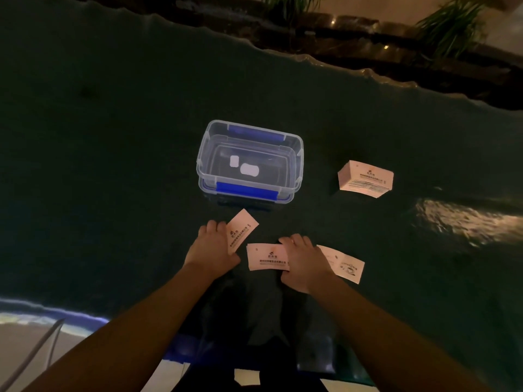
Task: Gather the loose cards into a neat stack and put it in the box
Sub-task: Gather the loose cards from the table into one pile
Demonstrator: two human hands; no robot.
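A clear plastic box (295, 168) with blue clips stands open on the dark table, with two small white labels on its bottom. Three loose pale cards lie in front of it. My left hand (210, 248) rests on the left edge of a tilted card (243, 229), fingers curled over it. My right hand (304, 261) presses down between a middle card (264, 257) and a right card (346, 264), covering part of both. A neat stack of cards (365, 179) sits to the right of the box, away from both hands.
The dark green tablecloth (113, 165) covers the table; its far edge runs diagonally at the top, with plants (450, 26) beyond. A bright reflection (467, 222) lies at the right. The near table edge is at the bottom, with pale floor under it.
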